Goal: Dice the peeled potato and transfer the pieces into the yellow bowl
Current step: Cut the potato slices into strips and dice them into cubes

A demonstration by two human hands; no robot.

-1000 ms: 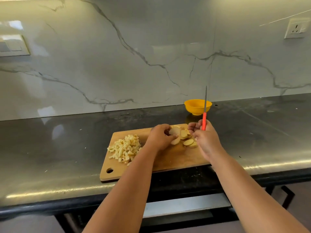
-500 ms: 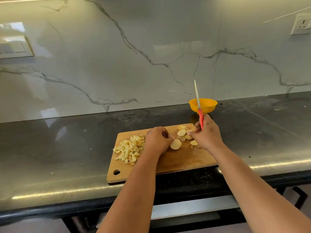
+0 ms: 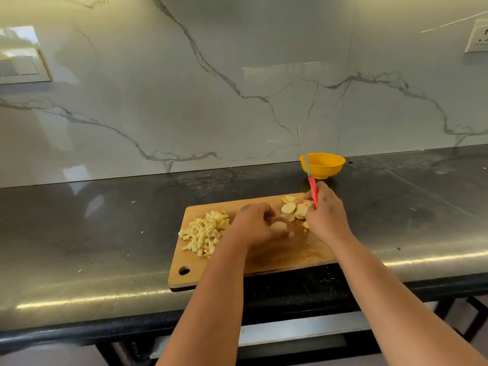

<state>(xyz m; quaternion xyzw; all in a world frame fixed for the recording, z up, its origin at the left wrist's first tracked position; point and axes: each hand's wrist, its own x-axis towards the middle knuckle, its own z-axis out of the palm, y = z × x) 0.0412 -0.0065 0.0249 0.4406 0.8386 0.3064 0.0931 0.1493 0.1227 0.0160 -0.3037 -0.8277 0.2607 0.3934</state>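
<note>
On the wooden cutting board [image 3: 285,254] a heap of diced potato [image 3: 204,232] lies at the left. Several round potato slices [image 3: 294,211] lie at the board's far right corner. My left hand [image 3: 254,225] sits mid-board and pinches one potato slice [image 3: 278,227] in its fingertips. My right hand [image 3: 326,215] grips a knife by its red handle [image 3: 313,190], the blade pointing up and away, while its fingers touch the slices. The yellow bowl [image 3: 323,165] stands behind the board on the counter, and nothing shows inside it.
The dark stone counter [image 3: 105,233] runs left to right under a marble backsplash. The board overhangs the counter's front edge slightly. A wall socket [image 3: 478,39] is at the upper right, a switch plate [image 3: 22,66] at the left.
My left hand has drawn one slice out of the pile toward the middle of the board. The right hand stays at the slices with the knife tilting a little to the left.
</note>
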